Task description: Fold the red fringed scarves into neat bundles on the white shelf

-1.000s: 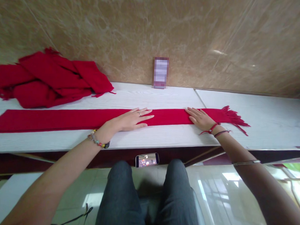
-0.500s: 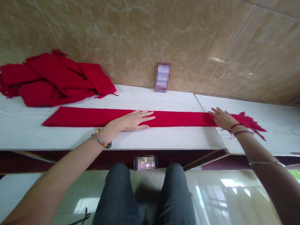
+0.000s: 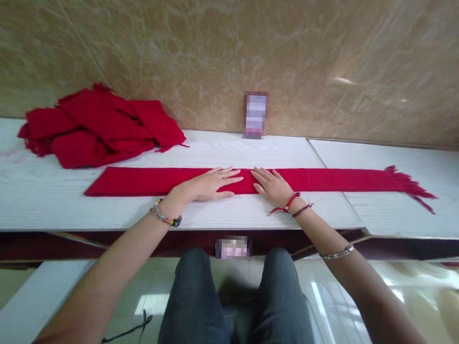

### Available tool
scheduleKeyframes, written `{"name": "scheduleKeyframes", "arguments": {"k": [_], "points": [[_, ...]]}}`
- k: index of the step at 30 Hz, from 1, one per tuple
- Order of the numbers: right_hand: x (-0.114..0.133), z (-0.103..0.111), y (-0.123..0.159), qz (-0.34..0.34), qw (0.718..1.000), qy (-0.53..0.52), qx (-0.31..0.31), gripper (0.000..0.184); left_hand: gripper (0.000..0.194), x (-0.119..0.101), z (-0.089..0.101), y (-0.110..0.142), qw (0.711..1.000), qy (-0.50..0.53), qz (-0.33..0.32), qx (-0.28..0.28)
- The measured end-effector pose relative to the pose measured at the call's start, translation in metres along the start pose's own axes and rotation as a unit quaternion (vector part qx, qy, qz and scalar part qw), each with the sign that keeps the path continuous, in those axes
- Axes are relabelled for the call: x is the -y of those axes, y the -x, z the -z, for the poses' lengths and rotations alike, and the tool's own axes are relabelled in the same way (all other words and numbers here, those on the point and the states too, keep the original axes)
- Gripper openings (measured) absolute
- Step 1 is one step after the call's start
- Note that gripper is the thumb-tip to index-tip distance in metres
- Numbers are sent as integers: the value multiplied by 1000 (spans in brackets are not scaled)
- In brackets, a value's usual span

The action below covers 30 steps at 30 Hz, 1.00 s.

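A long red scarf (image 3: 335,180), folded lengthwise into a narrow strip, lies across the white tabletop (image 3: 220,216). Its fringe (image 3: 409,185) spreads at the right end, while the left end is a slanted fold. My left hand (image 3: 211,184) rests flat on the middle of the strip, fingers spread and pointing right; a ring and a beaded bracelet are on it. Just to its right, my right hand (image 3: 272,186) presses flat on the same scarf, fingers stretched toward the left. Neither hand grips the cloth.
Heaped red scarves (image 3: 102,128) lie at the back left against the marbled wall (image 3: 227,55). A blurred-out upright phone-like object (image 3: 255,115) leans on the wall. Another blurred-out object (image 3: 234,248) is below the front edge, above my knees (image 3: 193,261). A seam crosses the tabletop at right.
The scarf has shifted right, bringing its left end into full view. My right hand went right along it to near the fringe, then came back beside my left hand, which stayed on the strip.
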State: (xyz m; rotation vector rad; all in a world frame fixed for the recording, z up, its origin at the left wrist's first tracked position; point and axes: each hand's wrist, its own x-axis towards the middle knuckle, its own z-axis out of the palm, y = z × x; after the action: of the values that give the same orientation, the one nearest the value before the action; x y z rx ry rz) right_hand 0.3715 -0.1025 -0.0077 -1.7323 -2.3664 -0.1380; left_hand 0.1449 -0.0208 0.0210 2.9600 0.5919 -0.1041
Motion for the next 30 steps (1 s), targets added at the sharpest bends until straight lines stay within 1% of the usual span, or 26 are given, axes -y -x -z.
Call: {"name": "scheduleKeyframes", "arguments": {"k": [3,7,10,15,17,18,20,22,25,27,30], "points": [[-8,1,3,-11,1000,9,7,49,58,1,2,1,1000,2,12,0],[-24,2,5,-15,1000,21,16,49,58,3,0,1,1000,-5,11,-4],[-46,4,14,-25,999,34,25,49,59,4,-1,0,1000,-9,11,-3],[-95,9,38,-54,997,42,33,50,57,3,0,-2,1000,-14,13,-3],[-105,11,43,-65,997,40,29,49,54,4,0,-2,1000,-15,18,-12],[-105,13,44,-66,997,38,23,48,53,4,-1,-3,1000,-15,20,-16],[-99,16,41,-49,998,30,6,47,51,6,-2,-3,999,-18,17,-25],[-84,18,35,1,1000,14,-6,45,50,10,-4,-4,999,-21,16,-36],[-63,21,24,82,997,-9,-1,43,49,15,-9,-3,998,-20,15,-52],[-57,22,20,102,995,-8,5,41,50,16,-11,-2,998,-21,14,-58],[-59,22,20,109,994,2,7,39,50,14,-7,-3,998,-36,17,-57]]}}
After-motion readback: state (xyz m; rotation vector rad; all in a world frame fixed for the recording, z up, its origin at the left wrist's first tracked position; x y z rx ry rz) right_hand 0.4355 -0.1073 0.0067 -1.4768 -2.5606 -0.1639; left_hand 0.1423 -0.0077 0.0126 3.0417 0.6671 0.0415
